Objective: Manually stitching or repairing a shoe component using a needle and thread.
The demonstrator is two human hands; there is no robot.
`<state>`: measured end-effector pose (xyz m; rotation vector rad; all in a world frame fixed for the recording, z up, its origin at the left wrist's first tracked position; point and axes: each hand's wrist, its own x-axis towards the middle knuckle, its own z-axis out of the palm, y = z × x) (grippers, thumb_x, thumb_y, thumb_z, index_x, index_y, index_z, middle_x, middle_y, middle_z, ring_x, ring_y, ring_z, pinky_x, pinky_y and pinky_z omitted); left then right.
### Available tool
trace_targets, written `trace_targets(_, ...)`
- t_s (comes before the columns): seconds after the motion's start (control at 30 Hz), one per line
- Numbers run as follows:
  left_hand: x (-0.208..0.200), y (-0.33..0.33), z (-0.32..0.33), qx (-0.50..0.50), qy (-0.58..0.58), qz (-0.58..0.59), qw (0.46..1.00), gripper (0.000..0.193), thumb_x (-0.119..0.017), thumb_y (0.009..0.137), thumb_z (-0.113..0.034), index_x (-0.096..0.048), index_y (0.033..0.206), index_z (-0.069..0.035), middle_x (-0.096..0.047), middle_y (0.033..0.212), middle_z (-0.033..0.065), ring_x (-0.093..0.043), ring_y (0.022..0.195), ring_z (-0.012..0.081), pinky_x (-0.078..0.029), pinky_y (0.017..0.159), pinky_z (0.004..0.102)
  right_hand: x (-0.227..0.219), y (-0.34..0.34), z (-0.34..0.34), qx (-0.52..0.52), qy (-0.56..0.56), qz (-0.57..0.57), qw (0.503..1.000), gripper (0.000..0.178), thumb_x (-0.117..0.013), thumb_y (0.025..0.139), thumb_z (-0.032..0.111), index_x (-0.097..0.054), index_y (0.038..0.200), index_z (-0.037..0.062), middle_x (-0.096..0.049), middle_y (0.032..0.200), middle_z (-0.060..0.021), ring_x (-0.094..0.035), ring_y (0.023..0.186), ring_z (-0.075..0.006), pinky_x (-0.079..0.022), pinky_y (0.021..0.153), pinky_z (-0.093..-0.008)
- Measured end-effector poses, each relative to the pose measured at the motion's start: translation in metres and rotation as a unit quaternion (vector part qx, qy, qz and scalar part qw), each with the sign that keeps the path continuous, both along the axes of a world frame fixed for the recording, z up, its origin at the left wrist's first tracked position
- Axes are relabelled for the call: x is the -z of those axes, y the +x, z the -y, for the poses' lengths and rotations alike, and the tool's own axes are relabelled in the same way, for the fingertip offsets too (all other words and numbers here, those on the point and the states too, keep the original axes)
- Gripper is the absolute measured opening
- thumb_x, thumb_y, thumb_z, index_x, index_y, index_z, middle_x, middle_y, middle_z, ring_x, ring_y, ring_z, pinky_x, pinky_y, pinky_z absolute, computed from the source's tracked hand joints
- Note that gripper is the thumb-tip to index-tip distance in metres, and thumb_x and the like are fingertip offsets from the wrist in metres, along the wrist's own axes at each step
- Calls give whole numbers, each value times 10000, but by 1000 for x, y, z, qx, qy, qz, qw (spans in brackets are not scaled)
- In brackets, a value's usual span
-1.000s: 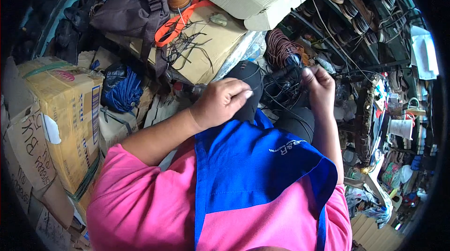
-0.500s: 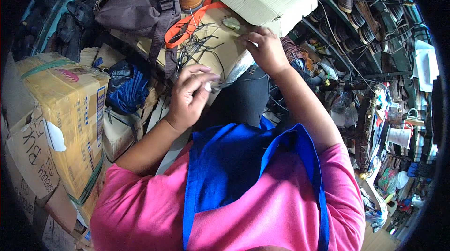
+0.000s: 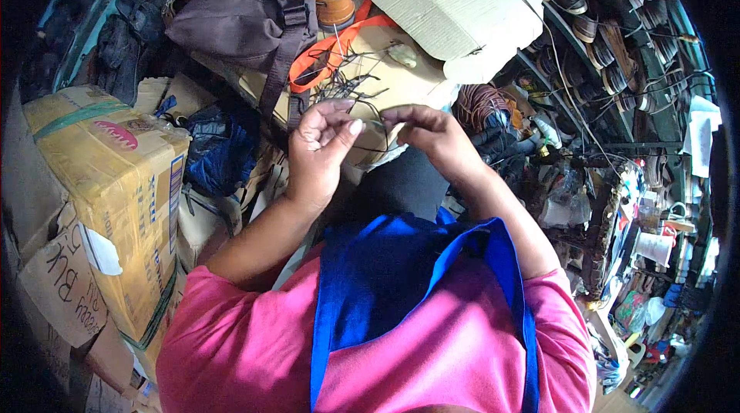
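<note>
Over the front of a cardboard sheet (image 3: 432, 89) on my lap, my two hands face each other a short way apart. Thumb and fingers of my right hand (image 3: 435, 139) are pinched on a thin black cord (image 3: 386, 139), which hangs in a loop between the hands. My left hand (image 3: 320, 147) has its fingers curled and its thumb raised, with the cord running to it; its exact grip is partly hidden. Just beyond lies a tangle of short black cords (image 3: 347, 87). An orange strap (image 3: 312, 62) passes beside them, and a small pale lump (image 3: 402, 55) sits behind.
A dark brown bag (image 3: 239, 23) and a tan shoe (image 3: 333, 0) stand at the far left. Ribbed cardboard (image 3: 462, 12) lies at the back. A taped carton (image 3: 116, 182) and blue plastic bag (image 3: 220, 151) are on the left. Shelves of shoe soles (image 3: 609, 35) line the right.
My hands have come closer together; the right moved back toward me from near the pale lump. A black cord loop now shows between them. The whole view has shifted slightly.
</note>
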<state>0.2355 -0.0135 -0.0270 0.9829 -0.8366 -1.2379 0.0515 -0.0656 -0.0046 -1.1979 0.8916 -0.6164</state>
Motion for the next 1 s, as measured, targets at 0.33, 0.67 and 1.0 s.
trace_targets(0.33,6,11,-22,61,98,-10,993,130,-526,884,-53,-541,1013,-41,-541,818,14,-476,609,77,-388,553,209,-16,48,62,19,-435,-171,884,188,-665,765,160,-675,935,81,-611,838,-146,-606,760,-286,-481,685,-350)
trace_targets(0.67,9,9,-30,131,35,201,970,165,-529,877,-30,-527,1039,-3,-570,963,36,-520,931,117,-402,854,273,13,118,90,-104,-563,-392,720,155,-628,768,260,-685,870,158,-601,943,-66,-592,874,-256,-473,748,-377)
trace_targets(1.0,-10,22,-13,58,-57,361,929,95,-611,834,-65,-571,777,-1,-498,737,28,-418,623,82,-341,548,227,-26,52,53,31,-344,-121,930,166,-684,771,172,-656,837,22,-621,750,-131,-597,688,-234,-468,649,-340)
